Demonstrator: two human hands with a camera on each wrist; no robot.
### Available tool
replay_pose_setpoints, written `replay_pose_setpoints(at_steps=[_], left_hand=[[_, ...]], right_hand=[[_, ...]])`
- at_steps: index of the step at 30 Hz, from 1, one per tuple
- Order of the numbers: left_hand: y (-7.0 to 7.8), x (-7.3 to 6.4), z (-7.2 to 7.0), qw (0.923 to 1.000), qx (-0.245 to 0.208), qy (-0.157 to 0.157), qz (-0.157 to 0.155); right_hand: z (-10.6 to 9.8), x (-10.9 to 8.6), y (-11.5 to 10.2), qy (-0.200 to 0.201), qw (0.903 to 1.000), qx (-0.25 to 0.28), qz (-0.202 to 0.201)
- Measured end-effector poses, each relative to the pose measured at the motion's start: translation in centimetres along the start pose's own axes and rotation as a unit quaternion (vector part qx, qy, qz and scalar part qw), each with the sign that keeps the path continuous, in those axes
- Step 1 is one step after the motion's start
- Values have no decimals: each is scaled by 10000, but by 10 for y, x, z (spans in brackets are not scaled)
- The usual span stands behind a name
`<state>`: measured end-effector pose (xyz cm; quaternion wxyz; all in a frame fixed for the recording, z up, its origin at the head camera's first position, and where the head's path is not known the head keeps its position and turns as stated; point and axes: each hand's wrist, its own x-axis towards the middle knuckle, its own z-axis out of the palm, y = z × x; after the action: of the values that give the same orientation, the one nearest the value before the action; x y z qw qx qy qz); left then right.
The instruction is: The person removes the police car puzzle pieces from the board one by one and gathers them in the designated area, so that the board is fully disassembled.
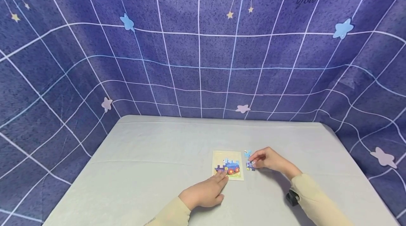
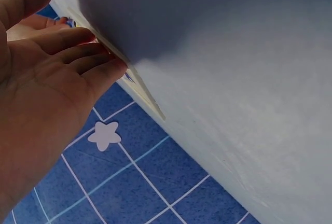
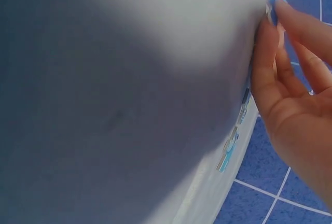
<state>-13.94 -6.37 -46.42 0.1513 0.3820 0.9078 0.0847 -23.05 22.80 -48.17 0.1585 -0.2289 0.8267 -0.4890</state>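
A shallow jigsaw tray [image 1: 219,155] lies on the table, partly filled with pieces showing a blue train with red wheels [image 1: 233,167]. Across its lower left part rest the nearly straight fingers of my left hand [image 1: 206,191], palm down. Just right of the tray, my right hand [image 1: 273,159] pinches a jigsaw piece [image 3: 272,2] between thumb and fingertips. Loose jigsaw pieces [image 1: 247,153] lie by those fingertips, seen edge-on as flat pieces [image 3: 227,154] in the right wrist view. The fingers partly hide the held piece in the head view.
A pale cloth covers the table [image 1: 142,159]. Behind it and along both sides hangs a blue curtain [image 1: 184,50] with a grid and stars. A black device [image 1: 292,197] sits at the right wrist.
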Motion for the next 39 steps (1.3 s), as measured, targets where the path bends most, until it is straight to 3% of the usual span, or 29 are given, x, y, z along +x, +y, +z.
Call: replay_pose_setpoints(at_steps=[21,28,33,39], left_hand=[[0,0,-1,10000,42,43,-75],[0,-1,-1,10000,39,40,-39],[0,-1,-1,10000,6,55,-20],[0,0,-2,10000,-12,39,6]], right_hand=[[7,6,-1,394,9903,-1214,-541],[17,14,-21,439,9913,-958,-794],[31,28,-39,137,9943,-654,-835],[48,43,-42,-254,9964,-571,-574]])
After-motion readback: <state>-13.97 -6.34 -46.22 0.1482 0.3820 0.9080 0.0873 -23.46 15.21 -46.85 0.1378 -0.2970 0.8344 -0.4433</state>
